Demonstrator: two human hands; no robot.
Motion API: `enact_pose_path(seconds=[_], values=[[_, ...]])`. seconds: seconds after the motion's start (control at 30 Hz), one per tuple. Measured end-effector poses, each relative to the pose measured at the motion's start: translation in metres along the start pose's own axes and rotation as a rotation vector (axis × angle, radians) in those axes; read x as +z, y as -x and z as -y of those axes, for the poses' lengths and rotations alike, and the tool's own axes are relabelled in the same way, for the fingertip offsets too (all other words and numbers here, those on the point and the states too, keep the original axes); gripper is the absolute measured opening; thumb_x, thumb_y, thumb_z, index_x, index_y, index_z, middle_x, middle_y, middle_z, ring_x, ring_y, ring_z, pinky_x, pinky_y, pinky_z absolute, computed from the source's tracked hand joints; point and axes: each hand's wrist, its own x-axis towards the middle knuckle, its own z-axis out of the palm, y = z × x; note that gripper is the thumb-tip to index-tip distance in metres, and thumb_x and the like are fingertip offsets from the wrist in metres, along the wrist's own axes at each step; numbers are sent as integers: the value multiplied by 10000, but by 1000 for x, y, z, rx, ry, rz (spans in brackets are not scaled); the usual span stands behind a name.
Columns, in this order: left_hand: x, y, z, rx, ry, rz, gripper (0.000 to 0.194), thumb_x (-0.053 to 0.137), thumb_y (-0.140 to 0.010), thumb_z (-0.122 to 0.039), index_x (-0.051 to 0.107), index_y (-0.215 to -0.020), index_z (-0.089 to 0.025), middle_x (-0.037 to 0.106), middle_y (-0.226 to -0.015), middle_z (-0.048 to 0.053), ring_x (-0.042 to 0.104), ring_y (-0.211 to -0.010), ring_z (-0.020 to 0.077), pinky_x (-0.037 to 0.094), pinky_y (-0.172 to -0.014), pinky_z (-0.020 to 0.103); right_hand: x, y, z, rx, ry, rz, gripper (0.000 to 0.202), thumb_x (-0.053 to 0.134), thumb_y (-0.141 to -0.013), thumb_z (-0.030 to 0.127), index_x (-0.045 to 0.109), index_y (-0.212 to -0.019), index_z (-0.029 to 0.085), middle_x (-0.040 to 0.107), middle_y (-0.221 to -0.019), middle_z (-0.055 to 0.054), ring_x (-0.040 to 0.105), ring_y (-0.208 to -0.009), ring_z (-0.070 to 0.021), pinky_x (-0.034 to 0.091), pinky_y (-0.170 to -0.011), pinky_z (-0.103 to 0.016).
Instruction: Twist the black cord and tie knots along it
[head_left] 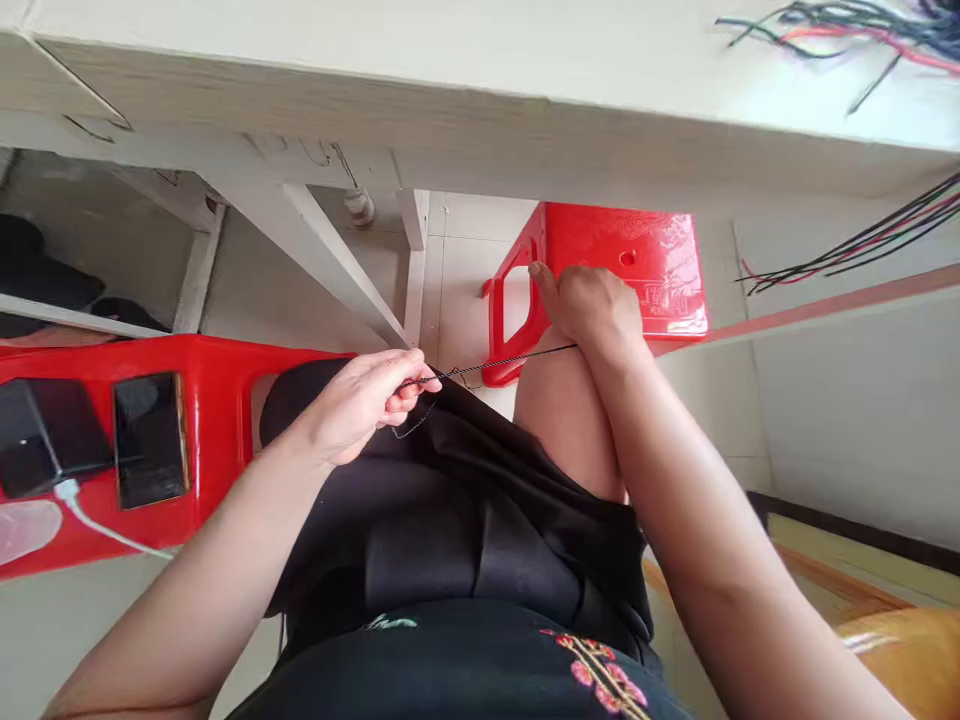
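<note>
Dark embroidered cloth point(450, 660) covers the torso closest in, and past it a black garment point(450, 540) spreads over the lap. Above that lap runs a thin black cord point(502, 361), stretched between the two hands. At one end the left hand point(367, 400) has its grip clamped on it, thumb against fingers, with a loose loop dangling below. The right hand point(600, 305) lies palm down by the bare knee point(559, 400), where the cord disappears beneath it; whether that grip is together or apart I cannot tell (its fingers are tucked out of sight). A slackened pinch could let the twist unwind, I judge, and the loop might snag or knot. To the left, a red stool point(217, 400) carries a phone point(150, 440) and a white cable point(105, 530). Ahead, the tabletop point(375, 40) overhangs, limiting forward reach, with tangled strands point(885, 40) on it and others point(855, 250) trailing below its edge. Beneath, a second red stool point(630, 230) stands just beyond the right hand, crowding it.
</note>
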Motion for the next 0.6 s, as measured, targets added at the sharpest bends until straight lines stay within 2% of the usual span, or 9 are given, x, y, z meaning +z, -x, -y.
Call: enact_pose_path(seconds=[0.17, 0.27, 0.43, 0.6], values=[[-2, 1, 0, -2, -13, 25, 66, 586, -739, -131, 595, -674, -134, 388, -541, -44, 311, -457, 34, 209, -392, 132, 0, 2, 1, 11, -8, 11, 715, 216, -989, 602, 723, -913, 102, 722, -928, -192, 684, -901, -341, 517, -766, -442], [-2, 1, 0, 28, -66, -9, 90, 603, -710, -82, 559, -679, -154, 390, -547, -55, 323, -473, 39, 250, -409, 135, -1, 2, 1, 19, -16, 18, 696, 231, -989, 598, 719, -899, 111, 718, -932, -188, 680, -895, -334, 512, -772, -441], [-3, -3, 5, 92, -160, -13, 126, 588, -807, -174, 548, -689, -157, 406, -580, -47, 349, -506, 52, 286, -436, 151, -1, 1, 0, 20, -31, 11, 660, 255, -989, 593, 706, -832, 138, 710, -894, -157, 676, -861, -309, 509, -766, -419], [-7, -10, 14, 213, -334, -51, 175, 575, -872, -323, 568, -782, -173, 439, -622, -42, 390, -536, 73, 357, -494, 185, 0, 0, -1, 17, -39, 3, 667, 245, -984, 609, 690, -801, 148, 701, -855, -137, 674, -836, -300, 514, -761, -415]])
